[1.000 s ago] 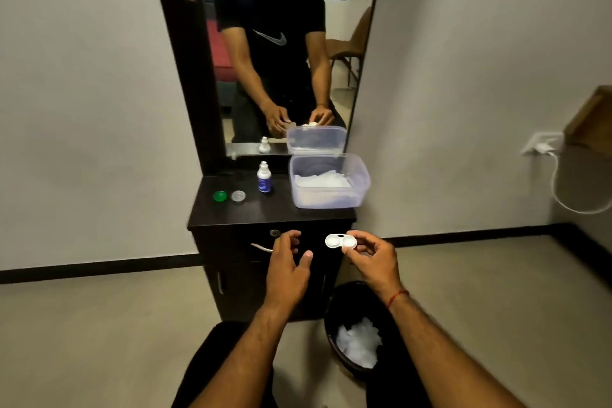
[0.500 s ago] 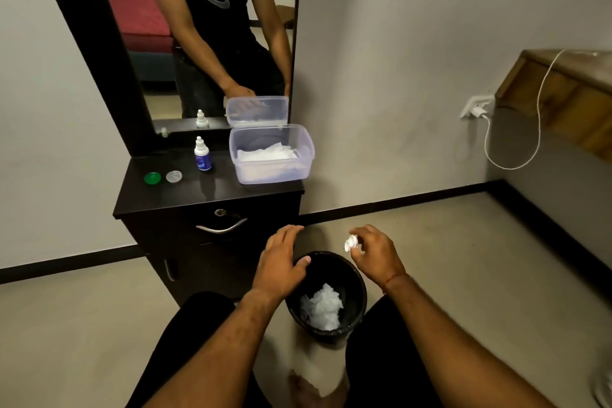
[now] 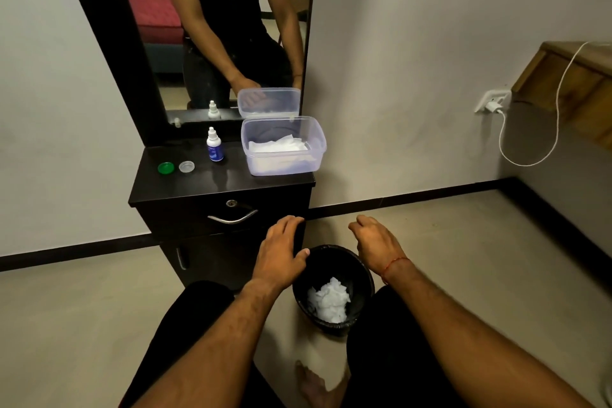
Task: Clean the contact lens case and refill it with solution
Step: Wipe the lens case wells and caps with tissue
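Note:
My right hand [image 3: 374,238] hangs over the far rim of the black bin [image 3: 366,275], its back to the camera and its fingers curled down. What is under those fingers is hidden, and the lens case shows nowhere. Palm down with fingers spread, my left hand [image 3: 281,252] hovers at the bin's left rim and holds nothing. On the dark dresser top [image 3: 218,185] lie a green cap [image 3: 165,168] and a clear cap [image 3: 186,166], with the small solution bottle [image 3: 215,146] standing upright beside them.
An open clear plastic box of white tissues [image 3: 284,147] sits at the dresser's right end, against the mirror [image 3: 215,26]. Crumpled white tissues [image 3: 329,301] lie in the bin. A wooden shelf [image 3: 573,86] and a plugged-in white cable [image 3: 526,159] are on the right wall.
The view dropped from the dresser to the bin. My right hand carried the white case down from dresser height and turned over, so it is now hidden. My left hand followed to the rim.

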